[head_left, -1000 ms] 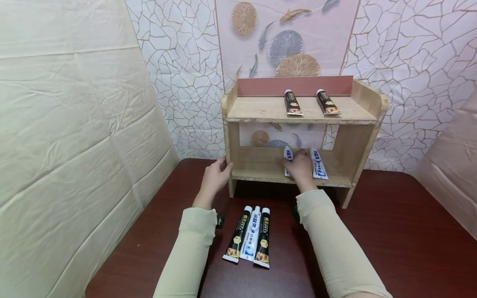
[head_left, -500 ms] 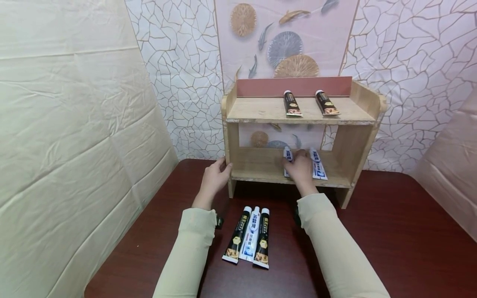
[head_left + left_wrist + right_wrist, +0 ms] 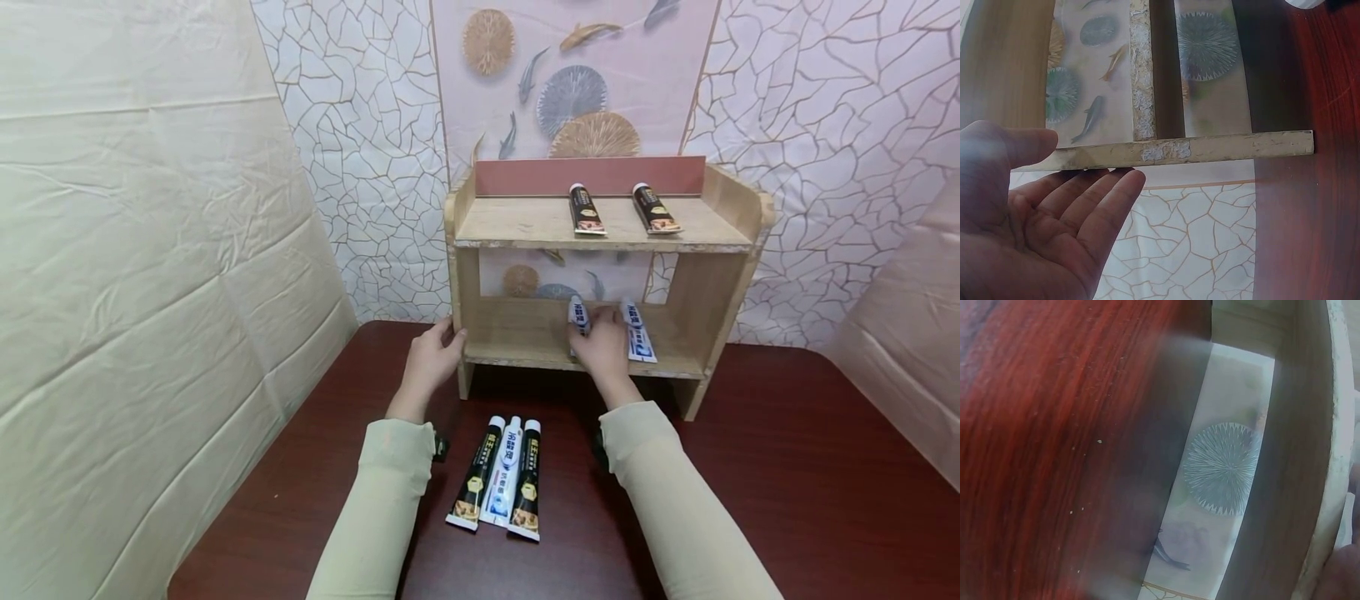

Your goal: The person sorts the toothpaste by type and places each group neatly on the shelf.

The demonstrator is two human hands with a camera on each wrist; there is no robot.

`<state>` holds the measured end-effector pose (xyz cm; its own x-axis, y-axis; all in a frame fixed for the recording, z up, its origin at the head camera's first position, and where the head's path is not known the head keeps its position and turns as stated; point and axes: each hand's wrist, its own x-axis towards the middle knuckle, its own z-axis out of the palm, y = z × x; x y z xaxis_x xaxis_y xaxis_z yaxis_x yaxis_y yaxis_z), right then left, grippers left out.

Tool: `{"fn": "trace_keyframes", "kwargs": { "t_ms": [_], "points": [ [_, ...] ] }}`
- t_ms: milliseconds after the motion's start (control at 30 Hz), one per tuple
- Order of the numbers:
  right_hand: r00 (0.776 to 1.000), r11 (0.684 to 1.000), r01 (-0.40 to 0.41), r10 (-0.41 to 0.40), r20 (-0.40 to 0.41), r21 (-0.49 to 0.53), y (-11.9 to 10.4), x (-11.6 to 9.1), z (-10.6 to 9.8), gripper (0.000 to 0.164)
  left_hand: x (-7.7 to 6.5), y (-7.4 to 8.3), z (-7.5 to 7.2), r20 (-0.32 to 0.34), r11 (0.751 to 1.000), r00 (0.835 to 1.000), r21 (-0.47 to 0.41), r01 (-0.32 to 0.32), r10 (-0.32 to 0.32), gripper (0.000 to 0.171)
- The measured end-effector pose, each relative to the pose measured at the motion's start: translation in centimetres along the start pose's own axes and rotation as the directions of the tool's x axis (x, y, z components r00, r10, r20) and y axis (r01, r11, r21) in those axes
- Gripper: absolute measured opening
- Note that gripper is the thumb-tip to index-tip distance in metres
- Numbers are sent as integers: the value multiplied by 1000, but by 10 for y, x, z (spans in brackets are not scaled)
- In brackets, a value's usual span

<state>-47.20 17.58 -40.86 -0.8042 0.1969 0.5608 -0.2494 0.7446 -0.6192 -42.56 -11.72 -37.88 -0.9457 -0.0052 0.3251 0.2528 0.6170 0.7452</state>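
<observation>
Head view: at centre right of the frame, right hand (image 3: 603,342) over the lower board of a wooden shelf unit (image 3: 517,223), thumb and curled fingers pinching a first white tube (image 3: 577,311), mostly covered by the hand, with the cap end and left border in sight. Just to the right, a second white tube (image 3: 640,335), flat on the same board. Near the centre, left hand (image 3: 435,354) at the left side panel (image 3: 455,283), fingers nearly straight, thumb apart from them. At upper right, on the upper board, one black tube (image 3: 585,210) and, apart from it, another black tube (image 3: 654,210). At lower centre, on the dark red table (image 3: 337,517), side by side: left black tube (image 3: 477,475), middle white tube (image 3: 504,475) and right black tube (image 3: 528,483), caps toward the upper part of the frame.

Left wrist view: at lower left, palm of the left hand visible, thumb above the panel edge, fingers close together below, fingertips at the edge.

Right wrist view: at the right edge, only a small part of the right hand, with something white beside the fingers; cannot tell more there. At left, table surface; in the middle, printed cloth (image 3: 1222,469) behind the gap under the lower board.
</observation>
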Motion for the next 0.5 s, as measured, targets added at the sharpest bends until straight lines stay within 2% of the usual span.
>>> {"fn": "trace_keyframes", "kwargs": {
  "t_ms": [300,500],
  "points": [
    [1000,999,28,-28,-10,37,-2,-9,-3,43,1,-3,1,-9,1000,1000,8,-6,6,55],
    [995,994,81,-77,-70,67,-2,-19,-5,43,-1,-2,1,-12,1000,1000,3,-17,17,55]
  ]
}}
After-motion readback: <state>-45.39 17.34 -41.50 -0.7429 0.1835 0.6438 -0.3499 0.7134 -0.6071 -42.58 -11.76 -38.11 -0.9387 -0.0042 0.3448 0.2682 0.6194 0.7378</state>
